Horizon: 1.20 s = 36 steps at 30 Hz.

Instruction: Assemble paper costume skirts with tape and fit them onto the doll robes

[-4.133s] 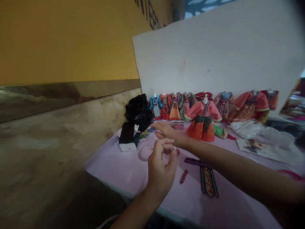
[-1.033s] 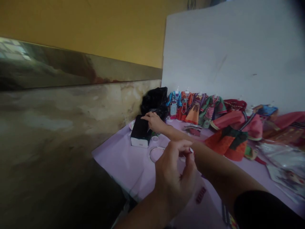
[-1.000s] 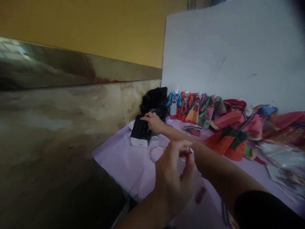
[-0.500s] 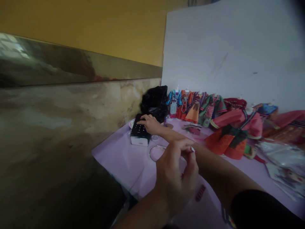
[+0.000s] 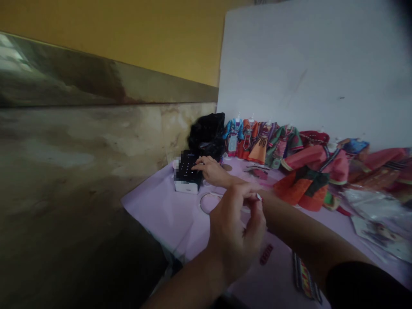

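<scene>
Phone [image 5: 186, 166] beneath right fingers [image 5: 202, 161], atop white box [image 5: 186, 187]

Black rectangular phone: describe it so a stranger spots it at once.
On the lilac-covered table, look left, in front of the crumpled black bundle. There a white-fronted box carries the flat phone, with the right hand over its right side. Unlike its neighbours, its dark face shows rows of lit marks.

Single head-worn view, facing forward and down, left hand [image 5: 233, 227] near, lilac tabletop [image 5: 154, 206] below, white panel [image 5: 283, 64] farthest
</scene>
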Tool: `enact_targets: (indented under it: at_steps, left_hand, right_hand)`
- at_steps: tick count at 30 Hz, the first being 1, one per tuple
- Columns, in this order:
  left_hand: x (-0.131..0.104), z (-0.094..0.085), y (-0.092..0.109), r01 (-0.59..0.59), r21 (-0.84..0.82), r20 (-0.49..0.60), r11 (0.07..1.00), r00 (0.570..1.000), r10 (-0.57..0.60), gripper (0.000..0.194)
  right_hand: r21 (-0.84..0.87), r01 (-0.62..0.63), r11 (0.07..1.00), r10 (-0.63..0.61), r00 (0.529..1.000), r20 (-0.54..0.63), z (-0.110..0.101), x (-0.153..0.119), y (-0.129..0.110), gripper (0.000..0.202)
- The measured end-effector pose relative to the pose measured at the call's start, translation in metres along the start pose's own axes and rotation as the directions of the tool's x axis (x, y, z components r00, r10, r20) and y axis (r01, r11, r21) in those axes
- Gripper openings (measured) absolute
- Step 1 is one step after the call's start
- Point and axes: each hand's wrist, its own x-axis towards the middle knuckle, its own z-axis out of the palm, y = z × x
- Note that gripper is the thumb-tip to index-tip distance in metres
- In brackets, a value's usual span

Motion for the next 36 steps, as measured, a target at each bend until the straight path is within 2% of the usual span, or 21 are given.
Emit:
enact_targets:
  at_steps: [6,10,15,26,32,36]
  left_hand:
    - [0.001,0.0,0.0,-0.009,-0.016,-0.01,1.0,1.0,0.009,0.025]
    - [0.001,-0.001,-0.001,-0.023,-0.028,-0.011,0.999,1.0,0.023,0.025]
    - [0.002,-0.002,0.0,-0.024,-0.027,-0.009,0.999,1.0,0.024,0.024]
    - [-0.001,-0.001,0.001,-0.049,-0.062,0.019,0.997,0.999,0.05,0.028]
    - [-0.001,0.0,-0.001,-0.083,-0.061,-0.007,0.995,0.997,0.082,0.025]
    - [0.0,0.001,-0.002,-0.087,-0.044,-0.018,0.995,0.996,0.086,0.025]
  right_hand:
    - [0.003,-0.024,1.0,0.024,0.999,-0.031,0.0,0.009,-0.008,0.052]
    - [-0.032,0.002,0.999,-0.002,1.0,-0.005,0.003,0.02,-0.02,0.056]
    - [-0.051,-0.001,0.999,0.003,1.0,0.028,0.006,0.024,-0.031,0.051]
    - [-0.032,0.016,0.999,-0.016,1.0,-0.004,0.005,0.005,-0.029,0.05]
    - [0.012,-0.01,1.0,0.012,0.992,-0.129,0.0,0.002,-0.022,0.053]
    - [0.068,-0.012,0.998,0.023,0.985,-0.174,-0.009,-0.01,-0.014,0.055]
